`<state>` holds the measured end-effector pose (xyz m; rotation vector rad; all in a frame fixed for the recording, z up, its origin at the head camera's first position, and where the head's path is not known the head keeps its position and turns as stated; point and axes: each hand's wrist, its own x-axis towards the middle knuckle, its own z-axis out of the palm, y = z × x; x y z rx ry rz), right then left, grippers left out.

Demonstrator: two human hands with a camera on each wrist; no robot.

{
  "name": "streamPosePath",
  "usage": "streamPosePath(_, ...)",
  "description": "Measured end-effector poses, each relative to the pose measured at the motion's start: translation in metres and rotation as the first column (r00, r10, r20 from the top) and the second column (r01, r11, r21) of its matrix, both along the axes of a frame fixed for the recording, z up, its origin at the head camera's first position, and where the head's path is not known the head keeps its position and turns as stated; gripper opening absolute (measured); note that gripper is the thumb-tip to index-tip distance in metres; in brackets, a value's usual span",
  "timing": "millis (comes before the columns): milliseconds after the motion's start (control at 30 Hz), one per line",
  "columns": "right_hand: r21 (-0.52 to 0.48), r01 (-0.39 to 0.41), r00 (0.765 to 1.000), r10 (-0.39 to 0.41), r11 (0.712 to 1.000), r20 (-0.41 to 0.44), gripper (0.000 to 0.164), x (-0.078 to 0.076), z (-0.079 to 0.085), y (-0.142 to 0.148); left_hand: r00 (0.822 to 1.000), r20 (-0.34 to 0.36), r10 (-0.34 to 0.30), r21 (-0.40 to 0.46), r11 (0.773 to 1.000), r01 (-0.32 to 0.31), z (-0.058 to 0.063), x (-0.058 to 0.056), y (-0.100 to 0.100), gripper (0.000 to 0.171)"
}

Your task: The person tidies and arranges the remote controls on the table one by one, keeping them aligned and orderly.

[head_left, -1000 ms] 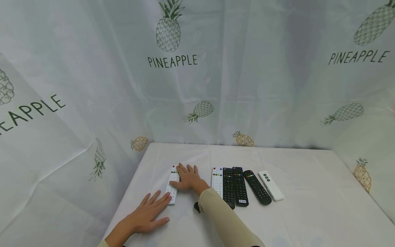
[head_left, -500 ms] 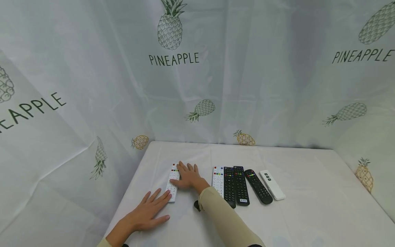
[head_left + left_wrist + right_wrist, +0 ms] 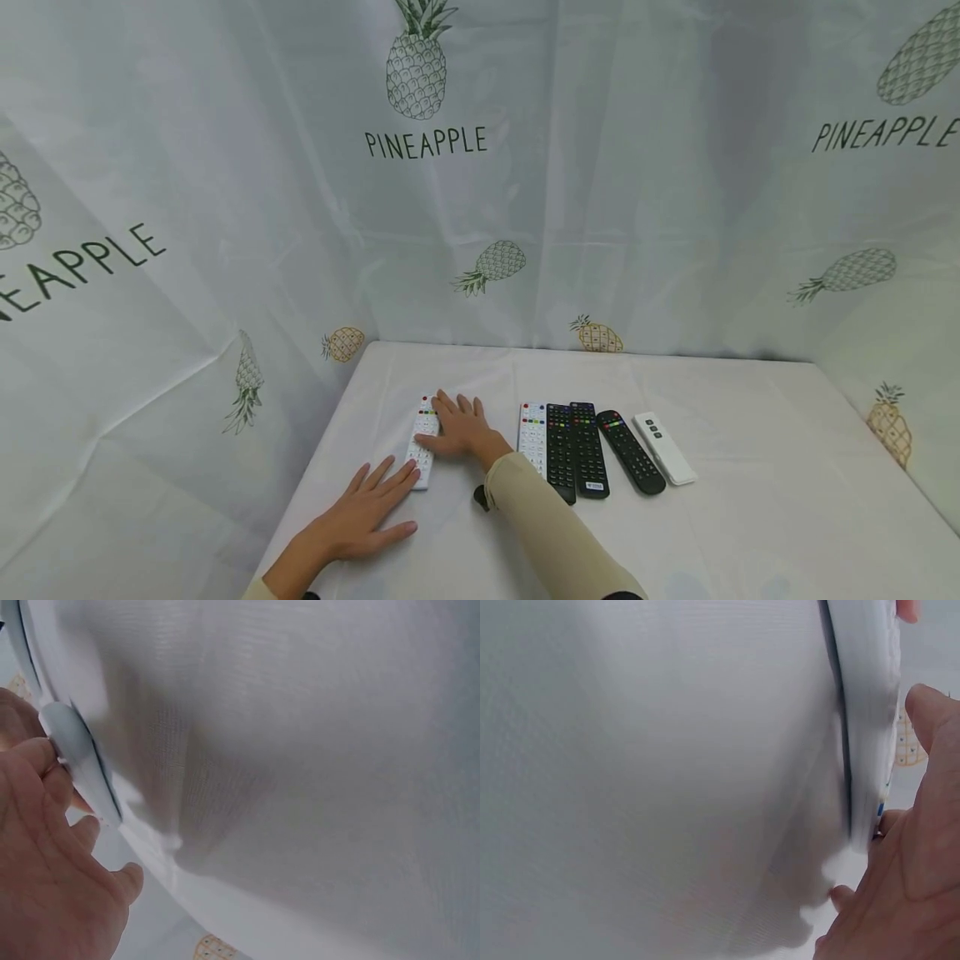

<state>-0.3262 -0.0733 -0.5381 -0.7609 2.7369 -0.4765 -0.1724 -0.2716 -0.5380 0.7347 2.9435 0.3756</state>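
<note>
A white remote control with small coloured buttons lies at the left of the table, its buttons facing up. My left hand has its fingers spread, with fingertips at the remote's near end. Across its far right side, my right hand lies with straight fingers, thumb over the buttons. In the left wrist view, the fingertips meet the rounded end of the remote. The right wrist view shows the remote's side along the right hand's fingers.
Right of the right arm, another white remote stands in a row with black remotes. Further right come a slanted black remote and a slim white one. Pineapple-print cloth hangs behind the white table.
The head view has shifted slightly, so the whole scene sits a little further right and up. Both hands keep their places at the white remote.
</note>
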Motion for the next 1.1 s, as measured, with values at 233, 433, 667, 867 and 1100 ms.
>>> streamPosePath(233,0.026,0.0,1.0,0.001,1.0,-0.016,0.086,0.0,0.001,-0.001,1.0,-0.015,0.012,0.016,1.0,-0.011,0.0,0.001,0.003,0.073)
streamPosePath(433,0.035,0.016,0.999,-0.015,0.999,-0.038,0.086,0.003,0.004,-0.002,0.999,-0.04,0.015,0.021,1.0,-0.014,-0.001,0.0,0.003,0.072)
streamPosePath(667,0.009,0.022,0.998,-0.022,1.0,-0.051,0.086,0.005,0.005,0.002,0.999,-0.05,0.015,0.014,1.0,-0.014,0.0,-0.001,0.004,0.072)
streamPosePath(867,-0.023,0.022,0.989,-0.025,0.999,-0.148,0.086,0.002,0.007,0.01,0.997,-0.08,0.023,0.042,0.999,-0.019,0.003,0.0,0.011,0.07)
streamPosePath(1100,-0.06,-0.001,0.985,-0.009,0.998,-0.171,0.084,0.003,0.016,0.027,0.996,-0.089,-0.018,0.049,0.999,0.022,0.005,0.0,0.029,0.069)
